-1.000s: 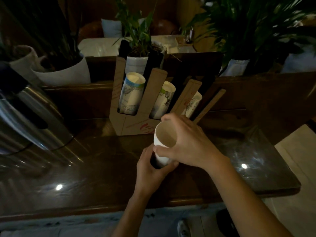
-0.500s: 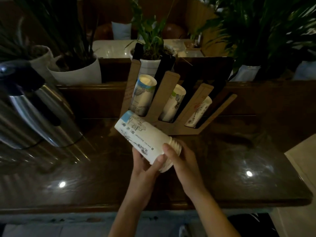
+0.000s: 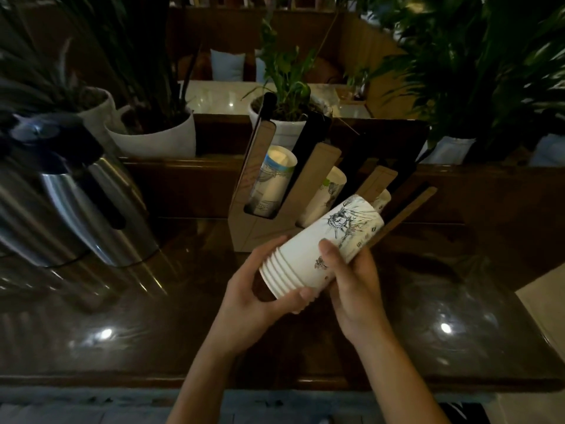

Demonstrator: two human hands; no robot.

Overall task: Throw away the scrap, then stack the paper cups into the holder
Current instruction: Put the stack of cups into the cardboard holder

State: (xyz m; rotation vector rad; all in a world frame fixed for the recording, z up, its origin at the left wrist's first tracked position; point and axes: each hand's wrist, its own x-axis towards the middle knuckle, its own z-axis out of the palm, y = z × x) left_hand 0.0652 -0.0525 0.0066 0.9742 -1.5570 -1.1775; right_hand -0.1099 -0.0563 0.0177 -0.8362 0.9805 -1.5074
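Observation:
Both hands hold a nested stack of white printed paper cups point(image 3: 324, 243) above the dark counter. The stack lies tilted, rims down-left, base up-right toward the holder. My left hand point(image 3: 260, 289) grips the rim end from below. My right hand point(image 3: 348, 280) wraps the stack's middle, thumb on top. Behind them stands a brown cardboard cup holder point(image 3: 253, 228) with slanted slots. Its left slot holds a cup stack point(image 3: 273, 182), its middle slot another point(image 3: 324, 200), and a third point(image 3: 383, 200) peeks out behind the held stack's base. No scrap is in view.
A large steel thermos dispenser point(image 3: 79, 203) stands on the left of the glossy wooden counter point(image 3: 153, 316). White plant pots point(image 3: 159, 139) line a ledge behind the holder. The counter's front edge runs below my wrists; pale floor shows at right.
The stack has swung round: its base pointed up-left half a second ago and points up-right at the holder's right slots now. My left hand has shifted to the rim end.

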